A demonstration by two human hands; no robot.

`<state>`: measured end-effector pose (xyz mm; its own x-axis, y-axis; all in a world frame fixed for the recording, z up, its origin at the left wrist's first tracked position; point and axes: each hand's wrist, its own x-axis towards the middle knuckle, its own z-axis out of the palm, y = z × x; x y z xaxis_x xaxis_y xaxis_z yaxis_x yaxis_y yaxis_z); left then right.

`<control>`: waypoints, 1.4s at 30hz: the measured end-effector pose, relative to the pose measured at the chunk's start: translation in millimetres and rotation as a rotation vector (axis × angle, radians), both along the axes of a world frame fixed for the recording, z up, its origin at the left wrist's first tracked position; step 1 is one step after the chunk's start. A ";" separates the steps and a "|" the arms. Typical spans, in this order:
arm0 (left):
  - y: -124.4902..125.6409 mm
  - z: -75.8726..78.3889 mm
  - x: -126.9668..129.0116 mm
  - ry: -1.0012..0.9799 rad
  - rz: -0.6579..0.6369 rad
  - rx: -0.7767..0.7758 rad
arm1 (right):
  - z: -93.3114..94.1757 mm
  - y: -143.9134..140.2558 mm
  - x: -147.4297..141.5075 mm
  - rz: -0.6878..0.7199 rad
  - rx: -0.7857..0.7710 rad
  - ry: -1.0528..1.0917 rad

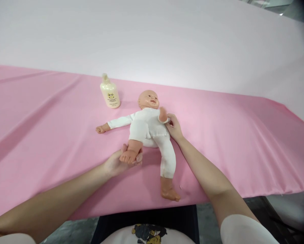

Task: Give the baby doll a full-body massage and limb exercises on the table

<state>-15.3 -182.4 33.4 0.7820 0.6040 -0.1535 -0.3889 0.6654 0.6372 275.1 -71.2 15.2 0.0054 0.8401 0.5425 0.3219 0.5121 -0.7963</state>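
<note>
Here left hand (pixel 118 162) cradles doll (pixel 148 127) foot; right hand (pixel 174 127) touches its side.

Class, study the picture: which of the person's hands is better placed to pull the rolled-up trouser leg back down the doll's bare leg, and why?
Probably the left hand: it already cups the doll under its bare foot. The right hand rests at the doll's side.

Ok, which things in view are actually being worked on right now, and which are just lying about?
In hand:
- baby doll in its white suit, lying on its back
- left hand, cupping the doll's bare foot
- right hand, at the doll's side by its raised arm

Lying about:
- cream lotion bottle, upright beyond the doll, untouched
- pink cloth under everything
</note>
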 end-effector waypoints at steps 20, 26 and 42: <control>-12.2 17.7 0.1 0.061 -0.745 0.300 | -12.6 14.8 7.6 -0.015 -0.262 0.507; -6.4 -1.9 -2.7 0.016 -0.488 0.258 | -15.4 18.1 11.4 -0.076 -0.305 0.545; -1.5 10.3 7.5 0.093 -0.014 -0.057 | 0.6 -2.3 3.0 -0.005 0.168 -0.215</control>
<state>-7.8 -183.9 43.6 0.7711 0.5812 -0.2600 -0.3200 0.7067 0.6309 278.1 -73.5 15.8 -0.1206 0.7387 0.6631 0.4772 0.6289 -0.6138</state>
